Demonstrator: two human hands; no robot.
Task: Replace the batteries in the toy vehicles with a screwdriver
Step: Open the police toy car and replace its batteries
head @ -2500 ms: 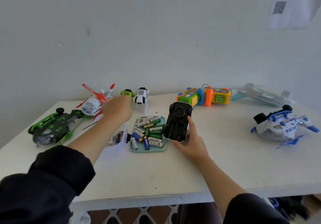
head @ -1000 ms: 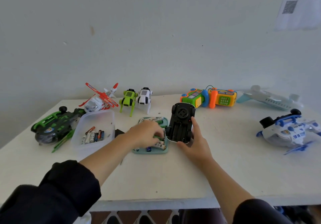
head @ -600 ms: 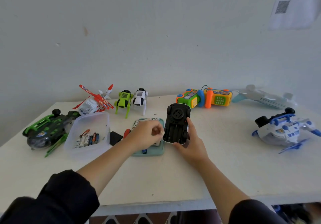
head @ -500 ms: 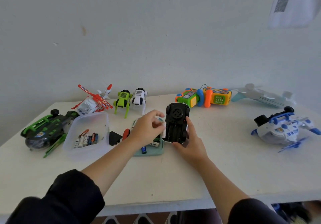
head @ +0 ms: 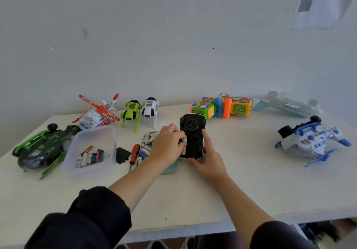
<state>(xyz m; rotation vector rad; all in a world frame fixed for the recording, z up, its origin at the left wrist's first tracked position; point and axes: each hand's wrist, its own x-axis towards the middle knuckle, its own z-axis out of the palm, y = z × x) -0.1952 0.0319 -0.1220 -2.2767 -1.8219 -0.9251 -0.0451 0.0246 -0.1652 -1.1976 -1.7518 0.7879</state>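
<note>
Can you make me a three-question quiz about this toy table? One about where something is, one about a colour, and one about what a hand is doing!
1. Where is the screwdriver?
A. in the clear box
B. on the table between the black cover and the battery tray
C. in a hand

2. What colour is its handle?
A. red
B. blue
C. yellow

3. What is the left hand doing?
A. lying flat
B. pinching a battery at the upturned black car
C. lifting the helicopter

Answers: 1 B, it lies between the black cover and the tray. 2 A, the handle is red. 3 B, fingertips grip a small white battery.
</note>
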